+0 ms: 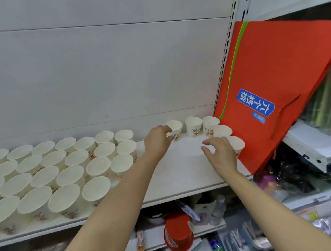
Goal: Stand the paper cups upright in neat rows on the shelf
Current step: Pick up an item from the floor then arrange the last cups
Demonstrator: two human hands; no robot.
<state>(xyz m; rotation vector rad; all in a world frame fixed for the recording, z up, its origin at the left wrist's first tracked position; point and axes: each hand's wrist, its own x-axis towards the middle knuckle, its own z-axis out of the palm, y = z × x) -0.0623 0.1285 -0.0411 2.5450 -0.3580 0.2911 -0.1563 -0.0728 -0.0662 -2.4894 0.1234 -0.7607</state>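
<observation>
Five paper cups stand loose at the right end of the shelf [180, 164], curving from the back panel toward the red bag [277, 73] that leans there, while the big block of cups [51, 169] on the left is already upright in tidy rows. From my one head view, I judge we are mid-task, working on this small right-hand group: all five stand upright, but they form an arc, not a row. My left hand [157, 142] is at the leftmost cup [174, 130] of the group, with thumb and fingers [165, 129] curled around its near side, pinching it lightly or just about to; contact looks likely, though I cannot be certain how firmly it is held. My right hand [219, 152] hovers just in front of the two nearest cups by the bag, with its fingers [207, 143] spread and bent, holding nothing that I can see; the front cup [237, 144] sits partly behind it, and I cannot tell whether the knuckles touch it. The next move, as I read it, calls for sliding or lifting these cups left across the bare stretch of shelf to join the block, keeping each mouth up and lining them with the existing rows. Light cups tip easily, so a gentle grip low on the wall seems wise.
</observation>
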